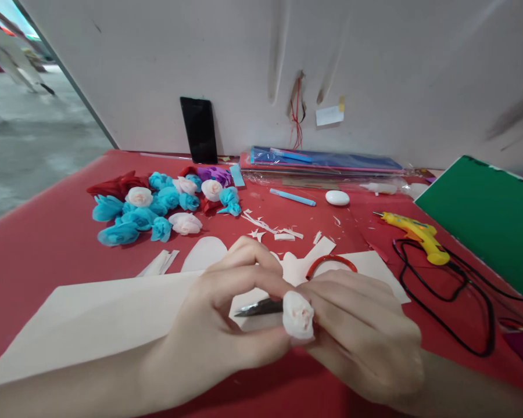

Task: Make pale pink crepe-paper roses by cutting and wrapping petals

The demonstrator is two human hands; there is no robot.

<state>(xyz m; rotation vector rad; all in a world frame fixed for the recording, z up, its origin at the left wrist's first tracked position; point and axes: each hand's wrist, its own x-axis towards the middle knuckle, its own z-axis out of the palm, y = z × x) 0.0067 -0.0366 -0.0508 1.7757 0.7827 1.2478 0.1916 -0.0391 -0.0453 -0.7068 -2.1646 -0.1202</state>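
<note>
Both of my hands meet near the front of the red table (43, 232). A small pale pink paper rose (298, 314) is pinched between them. My left hand (226, 313) closes its fingertips on the rose from the left. My right hand (361, 337) grips it from the right, fingers curled round its base. Scissors (261, 307) with a red handle (331, 262) lie on the table just behind my hands, their blades showing between my fingers. A large sheet of pale paper (96, 319) lies under my hands.
A heap of blue, pink, red and purple paper roses (157, 206) sits at the left back. A yellow glue gun (414, 235) with a black cord (457, 290) lies at the right. A green board (492, 220), stacked coloured sheets (326, 161), a black phone (199, 130), a blue pen (293, 197) and paper scraps are further back.
</note>
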